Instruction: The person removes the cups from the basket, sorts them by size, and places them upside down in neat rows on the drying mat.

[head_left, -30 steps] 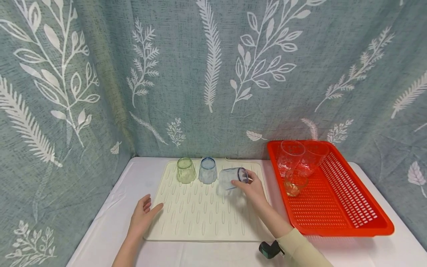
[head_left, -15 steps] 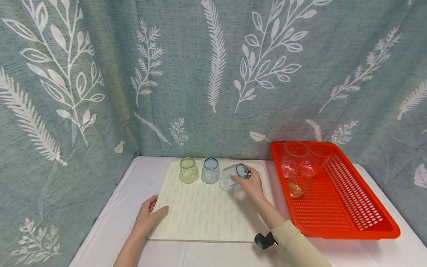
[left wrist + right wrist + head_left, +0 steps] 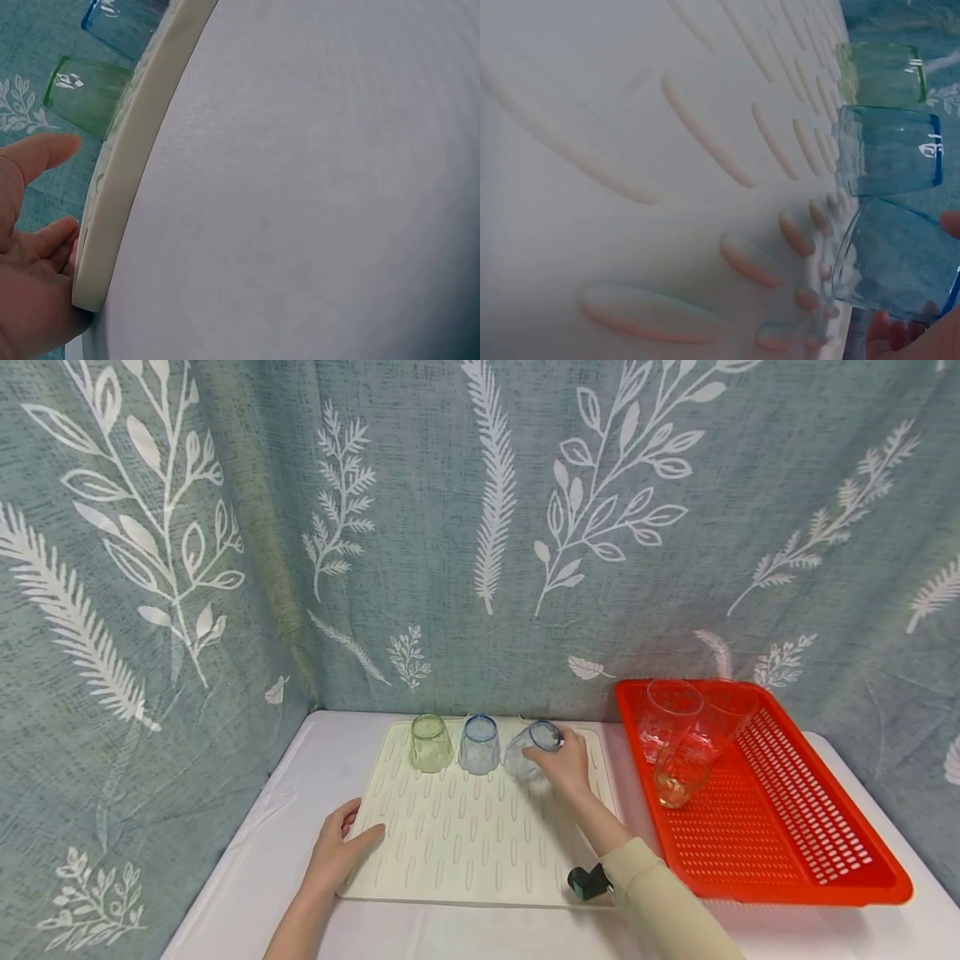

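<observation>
Blue-tinted tumbler [image 3: 516,762]: rightmost of three at the back of the mat, tipped in your grasp and lying just left of your right palm.
Long axis: slanted, its wider end low and left by the mat, its narrower, dark-blue-ringed end up and right toward your fingers; whether the low edge touches down, you cannot tell.
Right hand [image 3: 564,763]: the nearer one, grasping the tumbler near its ringed end, thumb on the side facing you.
Blue tumbler [image 3: 479,750]: just left of the tilted glass, standing straight, narrower end up.
Green tumbler [image 3: 431,747]: left again, in the same stance.
Ribbed cream mat [image 3: 450,852]: beneath all three, on the white-covered bench [image 3: 258,843].
Left hand [image 3: 337,850]: well apart from the glasses at the mat's left edge, relaxed, thumb spread.
Red basket [image 3: 795,896]: to your right, holding more glasses.
</observation>
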